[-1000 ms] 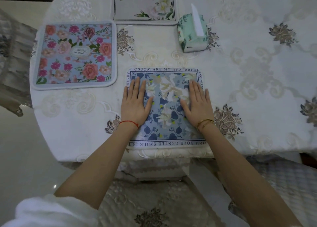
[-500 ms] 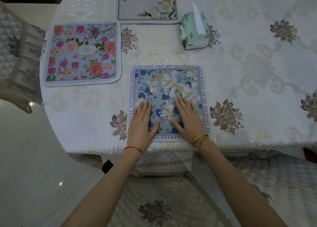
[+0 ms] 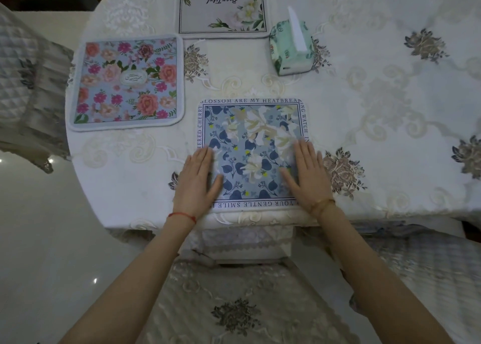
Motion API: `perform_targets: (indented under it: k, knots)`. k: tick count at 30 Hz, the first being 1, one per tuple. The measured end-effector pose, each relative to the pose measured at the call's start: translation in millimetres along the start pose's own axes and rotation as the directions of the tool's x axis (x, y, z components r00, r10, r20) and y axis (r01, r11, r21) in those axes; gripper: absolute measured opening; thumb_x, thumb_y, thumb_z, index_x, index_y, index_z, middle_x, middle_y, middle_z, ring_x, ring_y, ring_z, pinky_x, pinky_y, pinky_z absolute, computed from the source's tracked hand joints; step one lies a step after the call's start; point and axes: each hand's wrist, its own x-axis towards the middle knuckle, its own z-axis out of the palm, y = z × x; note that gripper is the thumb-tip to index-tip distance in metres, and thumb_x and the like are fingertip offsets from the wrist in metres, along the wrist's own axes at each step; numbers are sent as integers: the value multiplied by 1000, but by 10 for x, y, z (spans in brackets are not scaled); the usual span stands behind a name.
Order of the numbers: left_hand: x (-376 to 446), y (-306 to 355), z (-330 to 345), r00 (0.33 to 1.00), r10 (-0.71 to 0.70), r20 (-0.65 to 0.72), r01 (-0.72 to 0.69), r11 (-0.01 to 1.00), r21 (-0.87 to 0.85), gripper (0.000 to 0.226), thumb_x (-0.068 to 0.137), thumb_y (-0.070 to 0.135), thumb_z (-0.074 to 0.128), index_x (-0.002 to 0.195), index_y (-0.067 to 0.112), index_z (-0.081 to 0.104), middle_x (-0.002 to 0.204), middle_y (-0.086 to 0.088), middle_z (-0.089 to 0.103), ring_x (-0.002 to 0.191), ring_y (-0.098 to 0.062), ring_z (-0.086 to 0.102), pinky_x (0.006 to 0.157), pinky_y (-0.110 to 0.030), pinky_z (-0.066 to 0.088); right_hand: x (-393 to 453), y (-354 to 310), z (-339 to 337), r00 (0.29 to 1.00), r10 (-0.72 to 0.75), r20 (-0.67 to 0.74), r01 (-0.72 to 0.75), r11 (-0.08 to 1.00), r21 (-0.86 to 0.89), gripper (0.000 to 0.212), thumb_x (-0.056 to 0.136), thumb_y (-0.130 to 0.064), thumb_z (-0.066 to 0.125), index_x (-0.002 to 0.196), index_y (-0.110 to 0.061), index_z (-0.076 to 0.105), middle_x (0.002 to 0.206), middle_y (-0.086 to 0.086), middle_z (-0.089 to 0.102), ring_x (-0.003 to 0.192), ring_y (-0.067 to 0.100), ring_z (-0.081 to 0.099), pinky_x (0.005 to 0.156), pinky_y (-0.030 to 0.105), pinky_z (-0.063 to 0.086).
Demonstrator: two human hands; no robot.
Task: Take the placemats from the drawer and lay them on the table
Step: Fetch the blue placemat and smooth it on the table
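The head view looks down on a round table (image 3: pixel 390 109) under a pale embroidered cloth, with three placemats laid on it. The blue mat (image 3: pixel 251 153), printed with white flowers, dark leaves and a border of lettering, lies flat at the table's near edge, its near side almost flush with the rim. The left hand (image 3: pixel 196 181) rests palm down on the blue mat's left border, fingers straight and close together, thumb spread inward over the print; part of the palm overhangs onto the cloth. The right hand (image 3: pixel 307 173) lies palm down on the mat's right border in the same flat pose, fingers extended, thumb angled toward the middle. Neither hand grips anything; both are flat and pressed against the mat, with the floral centre bare between them. A red string circles the left wrist and a gold bangle the right. Left of the blue mat and farther from the edge lies the pink mat (image 3: pixel 128 82), covered in roses, well apart from the left hand. Beyond the blue mat, at the picture's top, is the grey mat (image 3: pixel 222 8), partly cut off. A green tissue pack (image 3: pixel 290 48) stands beyond the blue mat's far right corner, just beside the grey mat. A cushioned chair (image 3: pixel 234 304) sits below the arms, under the table's edge.
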Motion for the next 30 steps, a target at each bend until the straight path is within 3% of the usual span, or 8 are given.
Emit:
perform_targets:
  k: [8, 16, 24, 28, 30]
  knots:
    - [1232, 193, 234, 993, -39, 112, 21, 988, 153, 72, 100, 46, 32, 154, 9, 4, 163, -8, 1, 150, -24, -4, 121, -36, -7, 1299, -416, 29, 990, -109, 84, 117, 988, -99, 75, 95, -59, 24, 152, -16, -1, 160, 3, -5, 147, 20, -8, 120, 42, -2]
    - [1439, -46, 312, 995, 12, 103, -30, 985, 172, 78, 97, 58, 29, 155, 13, 3, 163, -5, 0, 150, -20, -3, 122, -37, -3, 1444, -252, 47, 979, -200, 41, 204, 968, -145, 84, 89, -70, 21, 152, -19, -1, 160, -1, -2, 147, 15, -3, 120, 40, 0]
    - [1347, -287, 184, 995, -15, 100, -5, 980, 199, 83, 94, 66, 25, 155, 15, 1, 163, -1, -1, 150, -15, -3, 122, -37, 0, 1285, 74, -75, 997, -73, -22, 71, 992, -108, 88, 87, -74, 26, 152, -20, -1, 160, -3, -2, 147, 11, -4, 120, 36, -3]
    - [1219, -334, 88, 993, -96, 70, 79, 975, 209, 84, 96, 63, 25, 154, 10, -2, 163, -6, -4, 150, -19, -7, 122, -36, -4, 1229, 11, -53, 997, 61, -39, -63, 996, -60, 97, 84, -77, 27, 151, -13, -3, 160, 2, -5, 147, 16, -8, 120, 39, -5]
    - [1086, -234, 82, 996, -73, 55, 61, 979, 192, 80, 98, 58, 27, 154, 9, -3, 163, -7, -6, 150, -19, -9, 122, -35, -5, 1154, -87, -24, 998, 32, -61, -36, 997, -69, 97, 85, -76, 27, 151, -12, -4, 160, 4, -6, 147, 18, -9, 120, 40, -4]
